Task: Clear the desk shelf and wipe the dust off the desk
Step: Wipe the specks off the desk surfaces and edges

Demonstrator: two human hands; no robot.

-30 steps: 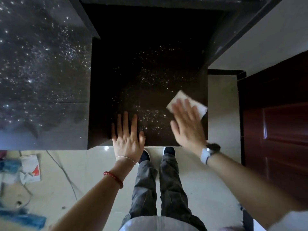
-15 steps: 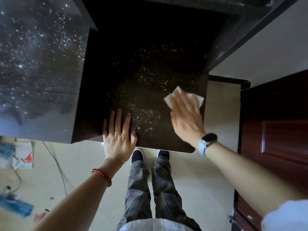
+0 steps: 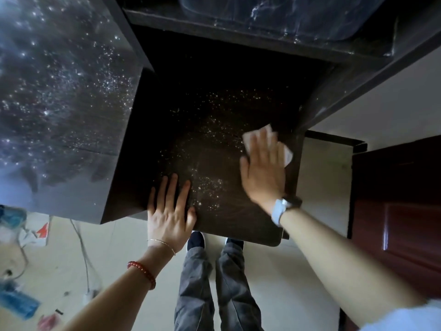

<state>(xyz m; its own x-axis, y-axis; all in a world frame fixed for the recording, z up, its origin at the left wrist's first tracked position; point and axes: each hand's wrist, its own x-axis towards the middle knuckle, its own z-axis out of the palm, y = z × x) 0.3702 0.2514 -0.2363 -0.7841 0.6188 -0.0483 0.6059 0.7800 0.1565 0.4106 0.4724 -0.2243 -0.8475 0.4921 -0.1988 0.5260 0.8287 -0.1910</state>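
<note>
A dark wooden desk top point(image 3: 233, 218) fills the middle of the head view, speckled with pale dust point(image 3: 210, 187). My right hand point(image 3: 263, 170) lies flat on a white tissue point(image 3: 287, 152) and presses it onto the desk near the right edge. My left hand point(image 3: 170, 211) rests flat at the desk's front edge, fingers spread, holding nothing. A dusty shelf top point(image 3: 55, 96) stands to the left, above the desk level.
A dark upper shelf board point(image 3: 238, 29) crosses the back. A red-brown door point(image 3: 401, 206) stands at the right. My legs point(image 3: 214, 283) are under the desk's front edge. Papers, a cable and blue items point(image 3: 16, 304) lie on the floor at the left.
My right hand has slid the tissue away from me and toward the desk's right edge. My left hand stays planted at the front edge. The camera has tilted and come closer.
</note>
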